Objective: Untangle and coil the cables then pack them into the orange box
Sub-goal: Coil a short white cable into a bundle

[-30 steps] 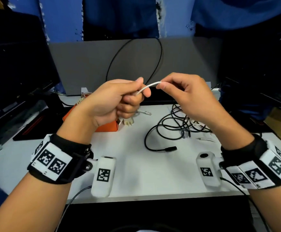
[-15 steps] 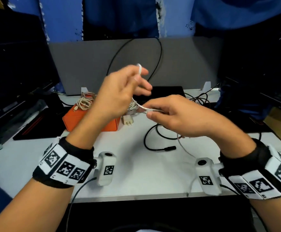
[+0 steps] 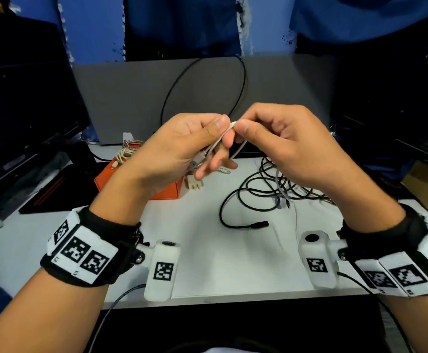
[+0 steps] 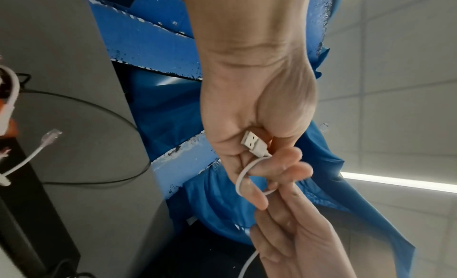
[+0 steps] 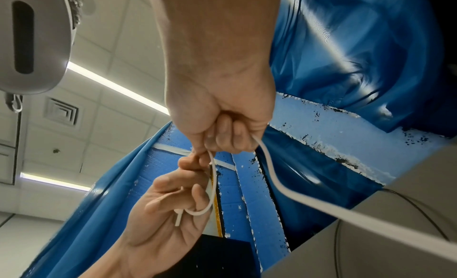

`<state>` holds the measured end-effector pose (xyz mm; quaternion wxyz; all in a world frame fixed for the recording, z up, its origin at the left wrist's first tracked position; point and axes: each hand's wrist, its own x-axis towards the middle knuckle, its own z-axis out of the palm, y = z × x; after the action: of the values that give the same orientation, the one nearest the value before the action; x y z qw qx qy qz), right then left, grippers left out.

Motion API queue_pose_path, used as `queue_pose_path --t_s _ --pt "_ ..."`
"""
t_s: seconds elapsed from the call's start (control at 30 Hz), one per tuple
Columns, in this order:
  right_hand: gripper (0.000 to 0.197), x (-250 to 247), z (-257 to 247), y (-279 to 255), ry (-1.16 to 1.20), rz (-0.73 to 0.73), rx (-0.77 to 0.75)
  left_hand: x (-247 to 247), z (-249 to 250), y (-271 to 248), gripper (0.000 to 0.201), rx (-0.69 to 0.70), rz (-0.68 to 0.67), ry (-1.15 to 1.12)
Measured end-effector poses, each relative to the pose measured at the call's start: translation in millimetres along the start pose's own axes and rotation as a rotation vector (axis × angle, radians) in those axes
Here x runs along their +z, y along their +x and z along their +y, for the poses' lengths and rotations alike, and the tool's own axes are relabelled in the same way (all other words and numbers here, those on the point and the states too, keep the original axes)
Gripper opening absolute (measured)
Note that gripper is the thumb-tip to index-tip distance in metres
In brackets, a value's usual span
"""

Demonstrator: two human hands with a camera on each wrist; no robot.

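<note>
Pinching white cable (image 3: 229, 127), both hands.

A: Where is there room on the table (image 3: 233, 263)?

B: In the lower middle, between the two wrists. The white top is bare there.

A: What is in the way?

B: A pile of black cables (image 3: 279, 184) at right of center. One end (image 3: 258, 224) sticks out toward the middle. The orange box (image 3: 167, 192) sits at left of center, with a small plug (image 3: 194, 184) just beside it. A grey board (image 3: 208, 98) stands across the back.
</note>
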<state>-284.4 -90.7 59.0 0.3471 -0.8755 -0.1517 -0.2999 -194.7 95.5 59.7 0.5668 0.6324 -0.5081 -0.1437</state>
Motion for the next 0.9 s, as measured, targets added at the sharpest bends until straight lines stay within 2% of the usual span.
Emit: queue_pose_path --t_s 0.2,0.33,0.47,0.6,0.8,0.9 --pt "0.025 -3 2 -3 0.115 0.068 -0.03 -5 14 -8 0.026 -0.008 -0.086 0.029" --pt "0.027 -2 2 1 0.21 0.099 -0.016 1 11 -4 0.025 0.092 0.033 -0.01" --pt "0.036 -14 8 2 0.322 0.018 0.035 6 6 -1 0.024 0.134 0.117 0.058" --pt "0.037 -14 10 1 0.337 0.088 0.046 8 8 -2 0.025 0.049 -0.004 0.03" --pt "0.032 1 9 5 0.288 0.223 0.011 3 3 -1 0.027 -0.009 -0.074 -0.128" --pt "0.026 4 14 7 0.247 0.184 0.049 2 2 -1 0.028 0.027 -0.069 -0.236"
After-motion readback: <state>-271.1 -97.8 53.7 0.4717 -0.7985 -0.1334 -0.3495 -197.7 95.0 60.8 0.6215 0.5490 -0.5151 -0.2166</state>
